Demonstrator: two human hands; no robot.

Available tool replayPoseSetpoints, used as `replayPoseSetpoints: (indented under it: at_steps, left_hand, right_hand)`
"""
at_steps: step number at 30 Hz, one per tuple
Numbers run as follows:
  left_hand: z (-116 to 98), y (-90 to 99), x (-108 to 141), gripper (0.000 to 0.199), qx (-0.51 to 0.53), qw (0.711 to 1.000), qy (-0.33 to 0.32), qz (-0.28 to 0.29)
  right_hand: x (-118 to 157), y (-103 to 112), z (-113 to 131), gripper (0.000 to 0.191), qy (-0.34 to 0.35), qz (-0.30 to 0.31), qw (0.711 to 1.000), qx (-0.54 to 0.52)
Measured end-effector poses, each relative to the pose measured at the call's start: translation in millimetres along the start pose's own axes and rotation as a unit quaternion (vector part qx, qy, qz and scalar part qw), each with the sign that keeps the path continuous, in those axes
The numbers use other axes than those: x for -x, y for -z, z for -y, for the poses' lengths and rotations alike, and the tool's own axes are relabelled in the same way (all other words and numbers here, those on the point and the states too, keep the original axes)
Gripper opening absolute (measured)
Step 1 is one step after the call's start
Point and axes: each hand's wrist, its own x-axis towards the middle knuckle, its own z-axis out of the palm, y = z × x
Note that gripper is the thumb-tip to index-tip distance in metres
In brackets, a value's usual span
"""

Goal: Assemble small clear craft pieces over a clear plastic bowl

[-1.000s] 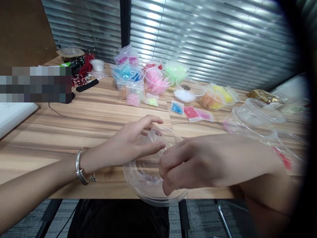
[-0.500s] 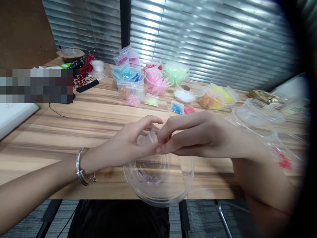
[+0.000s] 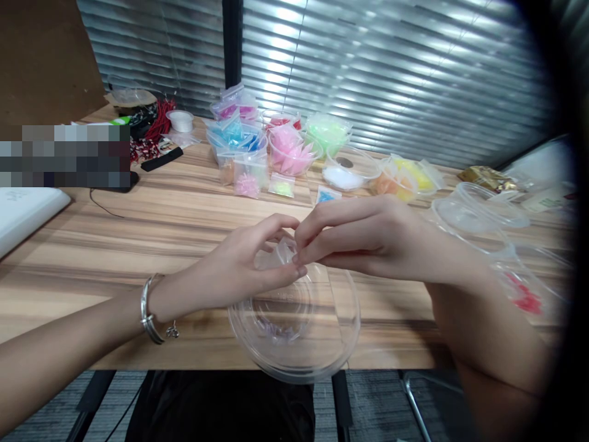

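A clear plastic bag [image 3: 281, 253], small and crumpled, sits in my left hand [image 3: 242, 258], with the thumb in front of it and the curled fingers behind. My right hand [image 3: 354, 242] comes in from the right, fingertips pinched together at the bag's edge just above my left thumb tip. Whatever lies between those fingertips is too small or hidden to make out. Below both hands, a round clear plastic bowl or lid [image 3: 299, 362] rests at the table's front edge, with a few faint purplish bits [image 3: 276, 331] in it.
Several tubs and bags of coloured pieces stand at the back, among them a pink tub [image 3: 294, 153]. Small packets [image 3: 281, 185] lie before them. Clear containers [image 3: 464, 215] and red pieces [image 3: 524, 294] are at right. A white box [image 3: 30, 212] lies at left, near a thread spool [image 3: 181, 121].
My right hand has risen slightly, its fingertips shifting up along the bag's edge and off my left thumb tip. My left hand and the round plastic piece stay put.
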Motion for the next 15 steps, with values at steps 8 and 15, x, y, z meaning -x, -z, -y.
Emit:
replayPoseSetpoints:
  at_steps: [8,15]
  left_hand:
    - [-0.4,0.9,1.7,0.042,-0.026,1.000,-0.007,-0.002]
    - [-0.5,0.5,0.6,0.041,-0.017,1.000,-0.008,-0.003]
  right_hand:
    - [0.9,1.3,-2.0,0.016,-0.073,0.019,0.997,0.023]
    - [0.0,-5.2,-6.3,0.024,-0.063,0.059,0.996,0.016]
